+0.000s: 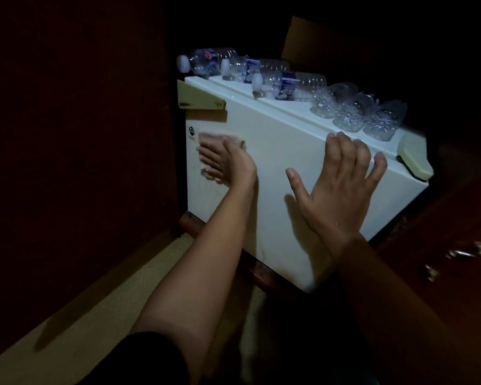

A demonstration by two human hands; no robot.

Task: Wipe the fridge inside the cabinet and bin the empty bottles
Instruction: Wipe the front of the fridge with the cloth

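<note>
The right hand point(342, 187), fingers spread, braces the fridge point(275, 151) door, likely steadying it inside the cabinet point(428, 218). The left hand point(225, 162) presses a cloth point(206, 140) flat against the door's upper corner, wiping. The empty bottles point(289, 81) lie on top, unbinned.

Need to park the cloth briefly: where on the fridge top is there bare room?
Only the front strip of the fridge top, between the bottles and the door edge, up to the right hand. Behind it, bottles crowd the rest.
</note>
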